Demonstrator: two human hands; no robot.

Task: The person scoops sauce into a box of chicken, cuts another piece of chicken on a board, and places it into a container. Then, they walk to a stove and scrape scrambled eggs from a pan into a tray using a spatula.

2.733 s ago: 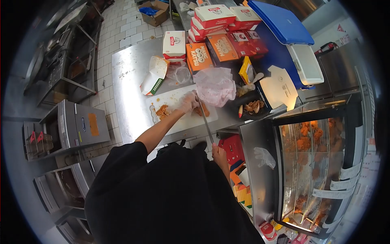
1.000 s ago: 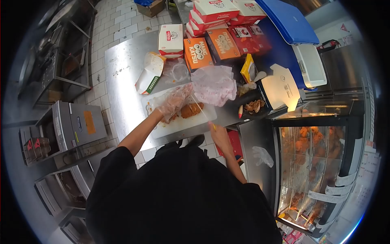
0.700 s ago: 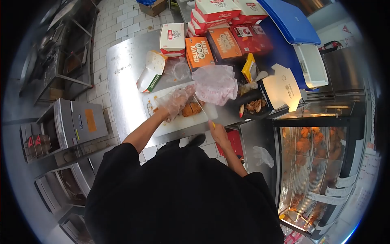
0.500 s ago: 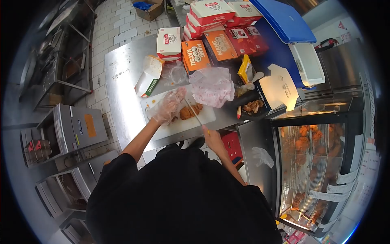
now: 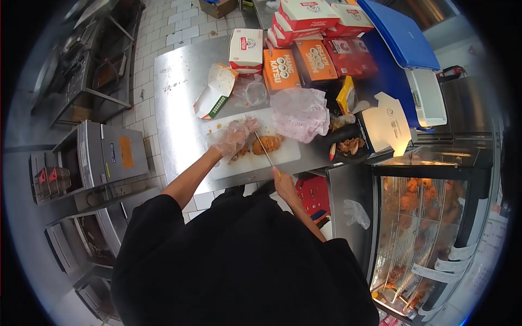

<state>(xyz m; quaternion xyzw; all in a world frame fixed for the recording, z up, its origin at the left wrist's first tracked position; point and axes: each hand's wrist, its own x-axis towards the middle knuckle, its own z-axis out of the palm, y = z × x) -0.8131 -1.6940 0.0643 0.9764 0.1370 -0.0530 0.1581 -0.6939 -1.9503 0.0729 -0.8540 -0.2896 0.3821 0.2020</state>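
Observation:
A white cutting board (image 5: 234,170) lies on the steel table, with browned fried meat (image 5: 270,144) on it, partly cut. My right hand (image 5: 284,183) is bare and closed on the yellow handle of a knife. The knife blade (image 5: 264,146) rests on or just over the left part of the meat. My left hand (image 5: 234,136), in a clear plastic glove, is over the board beside the blade; its fingers are bunched near the blade's tip, and whether they hold anything is hidden. Crumpled printed paper (image 5: 300,114) lies behind the meat.
Behind the board stand an open carton (image 5: 216,91), orange boxes (image 5: 281,69) and stacked red-white boxes (image 5: 307,14). An open black box (image 5: 348,148) with food is at the right. A heated glass cabinet (image 5: 416,217) and a loose plastic glove (image 5: 356,213) are further right.
The whole view has shifted, so the table and boxes appear further right. The blade and my left hand remain close together at the left part of the meat.

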